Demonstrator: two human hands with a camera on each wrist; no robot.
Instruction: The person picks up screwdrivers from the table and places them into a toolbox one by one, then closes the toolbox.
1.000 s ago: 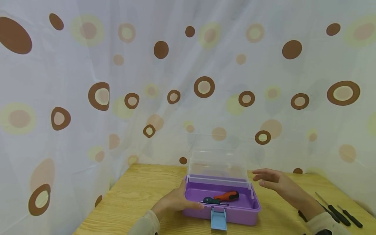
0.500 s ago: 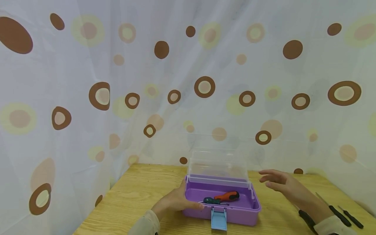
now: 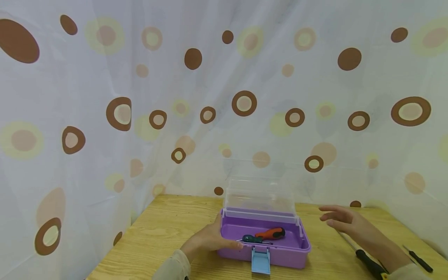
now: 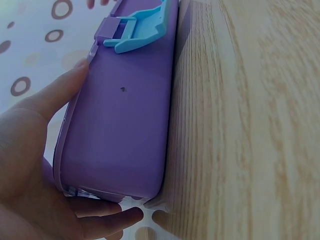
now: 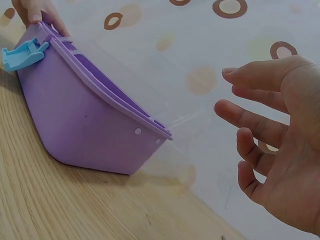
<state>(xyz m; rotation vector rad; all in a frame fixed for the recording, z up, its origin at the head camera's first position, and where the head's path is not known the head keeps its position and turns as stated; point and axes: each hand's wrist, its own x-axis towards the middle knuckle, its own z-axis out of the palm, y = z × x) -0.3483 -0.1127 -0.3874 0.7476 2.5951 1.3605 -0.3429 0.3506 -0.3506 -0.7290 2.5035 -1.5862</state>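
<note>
A purple toolbox (image 3: 266, 261) stands on the table with its clear lid (image 3: 259, 196) raised at the back and its light blue latch (image 3: 260, 262) hanging down in front. Inside lie a screwdriver with an orange and black handle (image 3: 269, 233) and one with a dark green handle (image 3: 251, 238). My left hand (image 3: 210, 238) grips the box's left end, thumb over the front rim; the left wrist view shows fingers around that end. To the right of the box, my right hand (image 3: 353, 225) hovers with relaxed fingers and nothing in them.
On the table's right side, a long screwdriver with a black and yellow handle (image 3: 371, 265) lies partly under my right forearm. A smaller black-handled screwdriver (image 3: 420, 261) is farther right. A spotted curtain (image 3: 259, 128) hangs behind the wooden tabletop (image 3: 168, 221).
My right hand has drifted rightward, away from the box, and its forearm now covers different screwdrivers. The left hand and the box have stayed in place.
</note>
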